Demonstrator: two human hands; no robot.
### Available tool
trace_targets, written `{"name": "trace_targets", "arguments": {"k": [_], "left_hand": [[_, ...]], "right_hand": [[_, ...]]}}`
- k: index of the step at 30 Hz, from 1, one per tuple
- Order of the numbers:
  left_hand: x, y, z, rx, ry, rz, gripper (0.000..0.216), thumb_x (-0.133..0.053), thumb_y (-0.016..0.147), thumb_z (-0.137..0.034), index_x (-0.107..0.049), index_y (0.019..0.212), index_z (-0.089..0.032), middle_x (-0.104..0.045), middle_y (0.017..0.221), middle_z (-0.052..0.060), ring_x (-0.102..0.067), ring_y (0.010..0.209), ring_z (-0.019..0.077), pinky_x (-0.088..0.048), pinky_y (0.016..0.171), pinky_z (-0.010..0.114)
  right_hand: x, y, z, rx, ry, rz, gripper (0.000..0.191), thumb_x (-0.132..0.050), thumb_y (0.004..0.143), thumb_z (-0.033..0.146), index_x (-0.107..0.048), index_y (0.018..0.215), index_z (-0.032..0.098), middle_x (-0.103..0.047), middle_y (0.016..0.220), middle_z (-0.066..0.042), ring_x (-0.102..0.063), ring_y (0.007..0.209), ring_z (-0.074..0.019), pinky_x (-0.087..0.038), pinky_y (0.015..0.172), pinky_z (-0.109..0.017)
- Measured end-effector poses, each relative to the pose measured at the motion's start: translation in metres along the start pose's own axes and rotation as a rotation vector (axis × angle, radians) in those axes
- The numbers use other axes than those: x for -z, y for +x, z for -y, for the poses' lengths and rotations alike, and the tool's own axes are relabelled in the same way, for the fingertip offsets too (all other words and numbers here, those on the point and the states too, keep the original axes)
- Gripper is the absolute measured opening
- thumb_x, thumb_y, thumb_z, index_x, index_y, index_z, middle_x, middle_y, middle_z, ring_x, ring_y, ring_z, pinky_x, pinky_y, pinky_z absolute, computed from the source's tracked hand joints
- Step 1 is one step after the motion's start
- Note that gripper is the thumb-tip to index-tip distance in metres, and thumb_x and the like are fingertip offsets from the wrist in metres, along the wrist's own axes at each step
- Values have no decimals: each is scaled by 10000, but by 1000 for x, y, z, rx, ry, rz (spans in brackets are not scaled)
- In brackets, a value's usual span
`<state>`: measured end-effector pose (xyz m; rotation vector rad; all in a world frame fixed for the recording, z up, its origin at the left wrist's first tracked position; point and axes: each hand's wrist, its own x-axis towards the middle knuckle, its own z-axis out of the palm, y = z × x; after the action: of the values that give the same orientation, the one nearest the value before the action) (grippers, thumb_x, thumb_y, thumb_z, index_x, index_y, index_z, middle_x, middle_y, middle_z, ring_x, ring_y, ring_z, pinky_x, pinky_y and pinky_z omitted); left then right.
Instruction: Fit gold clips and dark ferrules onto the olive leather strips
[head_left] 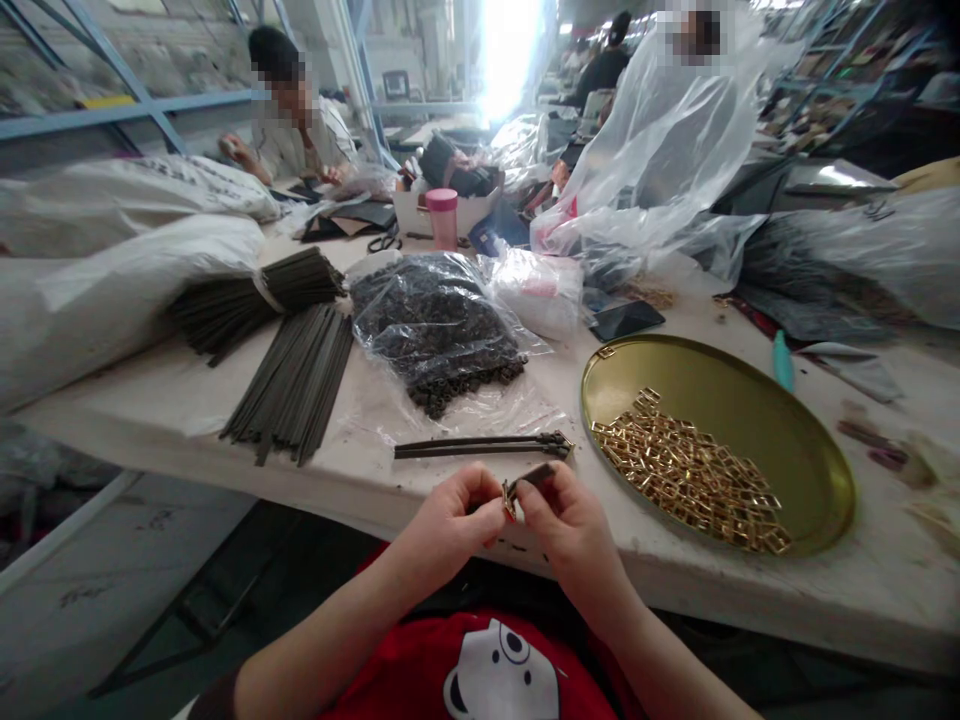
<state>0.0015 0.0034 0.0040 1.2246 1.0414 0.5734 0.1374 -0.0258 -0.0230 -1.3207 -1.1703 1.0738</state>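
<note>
Near the table's front edge my left hand pinches a small gold buckle. My right hand grips a dark strap that meets the buckle; whether it passes through is hidden by my fingers. Just beyond my hands lie a few dark straps with gold buckles at their right end. To the right, a round gold tray carries a heap of gold buckles. Loose dark strips are spread at the left, and a clear bag of small black pieces lies in the middle.
A tied bundle of strips rests beside white sacks on the left. Behind are scissors, a pink-lidded jar and a phone. A teal tool lies past the tray. Other people sit across the table.
</note>
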Motion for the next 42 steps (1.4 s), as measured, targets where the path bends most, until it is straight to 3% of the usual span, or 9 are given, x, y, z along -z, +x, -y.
{"name": "trace_targets", "arguments": {"k": [3,4,6,11,15,24,33,38,42], "left_hand": [[0,-2,0,-4,-6,-10,119,-522,737,-229,-446,666,-169,-411,555,-79,-360,507,58,-298,487,172],[0,-2,-1,7,-19,-8,124,-520,740,-233,-443,669,-169,-408,549,-80,-355,503,57,-292,483,170],[0,-4,-2,42,-55,-4,135,-522,742,-244,-432,672,-171,-394,529,-85,-335,485,54,-271,465,165],[2,-6,-2,108,-107,52,156,-529,731,-272,-424,669,-175,-357,489,-99,-279,446,44,-223,428,155],[3,-6,3,132,-88,84,151,-538,722,-283,-443,681,-173,-347,479,-101,-272,439,44,-210,420,156],[5,-2,17,180,-3,47,113,-523,709,-267,-482,695,-162,-427,538,-76,-336,483,59,-234,447,169],[3,5,25,181,138,32,121,-510,717,-272,-500,682,-156,-439,583,-62,-355,532,72,-258,463,173],[5,5,29,214,123,41,138,-521,708,-292,-494,678,-160,-422,557,-69,-341,503,68,-243,450,174],[2,3,26,250,85,88,142,-520,717,-302,-488,692,-166,-385,522,-86,-299,454,56,-214,433,175]], "right_hand": [[2,-5,-6,481,-386,-119,22,-546,782,174,-547,780,197,-579,678,-4,-514,632,-142,-408,608,-271],[4,-7,-7,586,-448,-108,64,-548,779,151,-553,818,201,-592,707,-14,-527,659,-151,-417,629,-282],[9,-9,-6,657,-466,-45,125,-534,789,130,-554,884,208,-602,752,-25,-541,693,-157,-430,641,-284],[19,-10,10,426,-191,189,198,-387,882,210,-577,937,209,-584,752,-17,-550,685,-135,-439,608,-249],[22,-4,17,254,-141,315,153,-451,864,234,-596,908,212,-582,755,-7,-548,691,-126,-433,613,-232],[33,9,12,309,-294,538,106,-487,845,233,-569,903,201,-541,758,-9,-524,695,-128,-414,625,-239],[28,10,8,429,-653,572,105,-464,853,206,-562,847,169,-575,792,-59,-526,688,-149,-413,595,-251],[32,6,5,345,-559,578,58,-471,837,165,-527,827,174,-582,801,-42,-528,721,-139,-416,633,-241],[35,4,1,144,-444,523,54,-476,808,153,-511,771,172,-568,712,-4,-509,654,-118,-398,593,-227]]}}
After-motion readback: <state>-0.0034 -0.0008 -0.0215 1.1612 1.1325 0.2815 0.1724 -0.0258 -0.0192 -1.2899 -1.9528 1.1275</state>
